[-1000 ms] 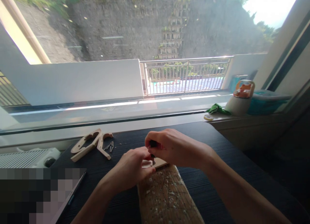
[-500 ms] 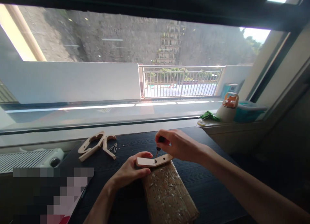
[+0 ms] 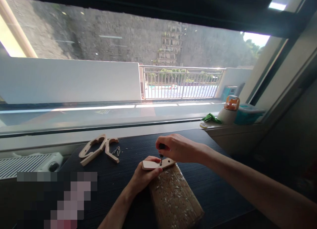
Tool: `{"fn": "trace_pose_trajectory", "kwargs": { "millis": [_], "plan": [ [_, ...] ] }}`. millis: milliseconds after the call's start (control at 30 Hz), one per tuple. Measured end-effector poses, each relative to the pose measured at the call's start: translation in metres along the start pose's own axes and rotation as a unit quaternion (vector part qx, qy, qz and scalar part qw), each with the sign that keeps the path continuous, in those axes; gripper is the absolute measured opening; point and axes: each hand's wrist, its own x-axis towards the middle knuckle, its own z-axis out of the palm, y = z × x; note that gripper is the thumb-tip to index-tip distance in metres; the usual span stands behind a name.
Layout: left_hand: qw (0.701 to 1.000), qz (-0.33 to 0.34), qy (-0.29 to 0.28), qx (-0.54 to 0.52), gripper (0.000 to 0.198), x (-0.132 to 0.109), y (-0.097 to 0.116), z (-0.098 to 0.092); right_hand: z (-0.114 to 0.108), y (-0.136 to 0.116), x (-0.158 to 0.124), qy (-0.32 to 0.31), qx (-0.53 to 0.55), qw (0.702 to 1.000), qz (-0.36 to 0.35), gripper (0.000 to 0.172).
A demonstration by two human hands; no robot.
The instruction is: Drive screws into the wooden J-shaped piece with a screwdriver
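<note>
A pale bent wooden piece [image 3: 150, 165] lies across the far end of a worn wooden block [image 3: 177, 196]. My left hand [image 3: 146, 173] grips this piece from its left side, fingers behind and thumb in front. In my right hand [image 3: 170, 146] is a small dark-handled screwdriver [image 3: 161, 155], held upright, its tip at a hole in the piece. Another dark hole shows to the right of the tip. Whether a screw sits under the tip is too small to tell.
Curved wooden parts [image 3: 92, 149] and several screws [image 3: 117, 151] lie on the black table [image 3: 133, 143] at the left. A radiator [image 3: 32, 164] stands beyond its left edge. The windowsill holds a green cloth [image 3: 211, 118], a white-and-orange bottle [image 3: 228, 113] and a teal box [image 3: 249, 114].
My left hand has slid right along the wooden piece, its thumb now nearer the hole. The screwdriver has become more upright and its tip has moved down to the hole.
</note>
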Motion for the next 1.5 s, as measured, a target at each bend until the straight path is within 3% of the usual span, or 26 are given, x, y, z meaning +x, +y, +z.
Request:
{"fn": "trace_pose_trajectory", "kwargs": {
  "millis": [267, 467, 633, 800, 933, 1067, 1200, 1500],
  "plan": [
    [0.998, 0.025, 0.053, 0.018, 0.018, 0.002, 0.002, 0.007, -0.01, 0.0, 0.005, -0.046, 0.038, 0.998, 0.003, 0.016],
    [0.997, 0.041, 0.055, 0.032, 0.012, 0.003, 0.0, 0.009, -0.013, 0.0, 0.004, -0.058, 0.047, 0.997, 0.026, 0.015],
    [0.998, 0.036, 0.051, 0.029, 0.01, 0.004, -0.002, 0.009, -0.012, 0.0, 0.006, -0.067, 0.037, 0.997, -0.015, 0.014],
    [0.999, 0.027, 0.03, 0.012, 0.009, 0.004, -0.003, 0.006, -0.012, -0.002, 0.011, -0.106, 0.001, 0.992, -0.07, 0.015],
    [1.0, 0.024, 0.009, -0.002, 0.013, 0.003, -0.004, 0.002, -0.017, -0.001, 0.019, -0.149, -0.04, 0.986, -0.065, 0.015],
    [0.999, 0.034, 0.0, 0.009, 0.015, 0.003, -0.005, -0.001, -0.024, -0.003, 0.028, -0.181, -0.148, 0.971, -0.049, 0.019],
    [0.999, 0.034, -0.001, 0.026, 0.015, 0.002, -0.004, -0.001, -0.028, -0.007, 0.03, -0.181, -0.241, 0.953, -0.039, 0.024],
    [0.999, 0.045, 0.01, 0.028, 0.013, 0.002, -0.004, 0.001, -0.029, -0.022, 0.024, -0.237, -0.254, 0.935, -0.078, 0.02]
  ]
}}
